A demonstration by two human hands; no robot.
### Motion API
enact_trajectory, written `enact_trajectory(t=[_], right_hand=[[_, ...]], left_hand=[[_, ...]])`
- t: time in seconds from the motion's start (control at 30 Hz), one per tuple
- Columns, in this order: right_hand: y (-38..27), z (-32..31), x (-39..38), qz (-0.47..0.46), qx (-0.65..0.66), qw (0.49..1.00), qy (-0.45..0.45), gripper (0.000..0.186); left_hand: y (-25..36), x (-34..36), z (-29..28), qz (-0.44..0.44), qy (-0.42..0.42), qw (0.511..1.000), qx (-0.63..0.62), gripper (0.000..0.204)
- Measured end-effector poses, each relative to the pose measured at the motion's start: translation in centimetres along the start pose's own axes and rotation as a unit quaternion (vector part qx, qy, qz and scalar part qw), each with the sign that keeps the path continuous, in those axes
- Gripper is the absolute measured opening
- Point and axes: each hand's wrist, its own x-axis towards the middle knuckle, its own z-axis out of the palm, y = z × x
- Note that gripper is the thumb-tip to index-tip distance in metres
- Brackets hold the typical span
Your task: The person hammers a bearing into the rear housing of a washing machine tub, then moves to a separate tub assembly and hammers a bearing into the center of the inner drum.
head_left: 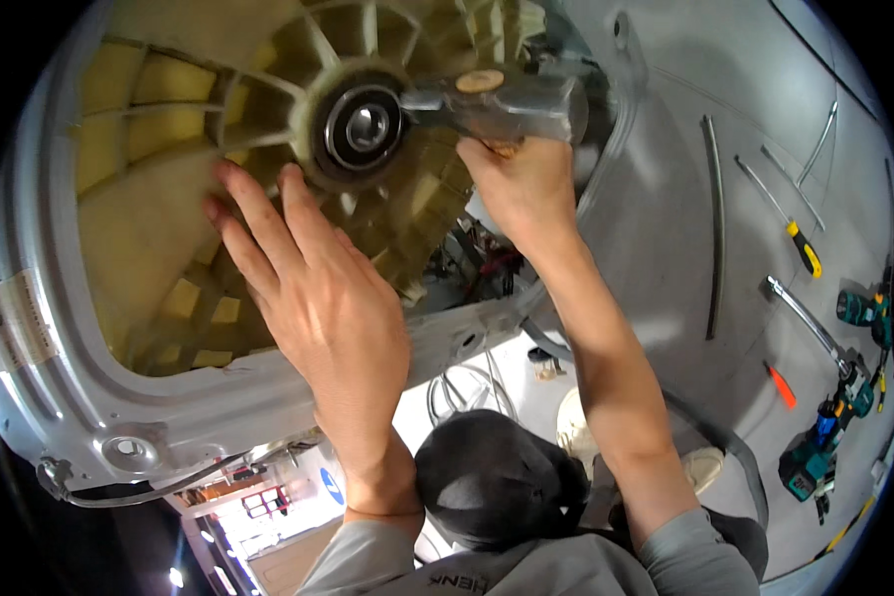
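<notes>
Hands nr tub, gry flr

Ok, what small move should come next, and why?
I'd probably ease the left hand a little farther from the bearing. The right hand grips the hammer close under its head, which is level with the bearing, and the left hand's spread fingers lie near that spot, so a stray knock could catch them.

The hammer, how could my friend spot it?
Find the big yellowish ribbed drum at the upper left. By its right side, the person's right hand grips the hammer. Unlike the round bearing beside it, it has a thick metal head with a pale wooden oval.
</notes>
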Motion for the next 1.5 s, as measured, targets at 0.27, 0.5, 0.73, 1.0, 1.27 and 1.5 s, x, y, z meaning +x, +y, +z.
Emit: enact_trajectory(t=[0.27,0.5,0.73,1.0,1.27,1.5], right_hand=[[-0.4,-2.2,-3.7,0.07,0.144,0.983,0.094,0.021],[-0.6,0.4,-0.8,-0.063,-0.095,0.993,0.027,0.018],[0.0,-2.2,-3.5,-0.03,0.15,0.981,0.12,0.013],[0.6,0.9,-1.4,-0.005,-0.038,0.999,0.015,0.023],[3.6,-0.4,-6.0,-0.117,0.033,0.988,0.095,0.02],[4.1,2.6,-3.9,-0.063,-0.07,0.994,0.047,0.01]], left_hand=[[-0.3,-0.5,-0.2,0.004,0.007,1.0,0.012,0.048],[-0.9,-0.1,0.2,0.02,0.015,1.0,0.007,0.048],[-0.6,-0.6,0.0,0.028,0.021,0.999,0.018,0.048],[-0.5,-0.3,0.2,0.036,0.028,0.999,0.003,0.049],[-0.5,-0.5,0.1,0.024,0.021,0.999,0.007,0.048],[-0.9,-0.2,0.3,0.02,0.018,1.0,-0.003,0.047]])
